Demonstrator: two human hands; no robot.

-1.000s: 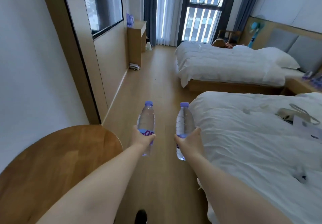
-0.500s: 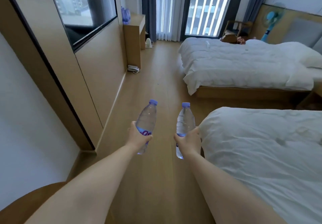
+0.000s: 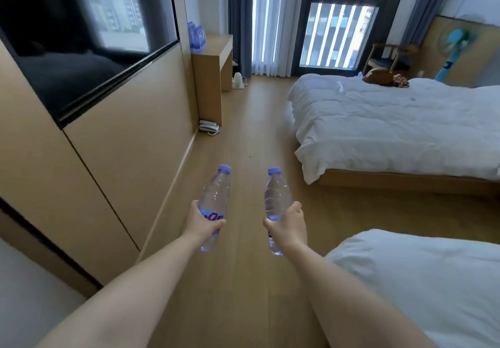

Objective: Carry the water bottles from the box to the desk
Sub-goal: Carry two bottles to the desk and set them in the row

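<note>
The left hand [image 3: 202, 224] grips a clear water bottle [image 3: 215, 201] around its purple label, cap up and leaning slightly right. The right hand [image 3: 287, 225] grips a second bottle [image 3: 276, 195], held about upright. Both bottles hang above the wooden floor [image 3: 254, 142], a small gap between them. Ahead on the left, a wooden desk [image 3: 213, 71] stands against the wall with a cluster of bottles [image 3: 196, 36] on top, a telephone [image 3: 208, 126] on the floor at its base. A dark screen [image 3: 81, 36] is set into the left wall panel. Two white beds [image 3: 392, 120] lie on the right, before a tall window [image 3: 338, 17].
</note>
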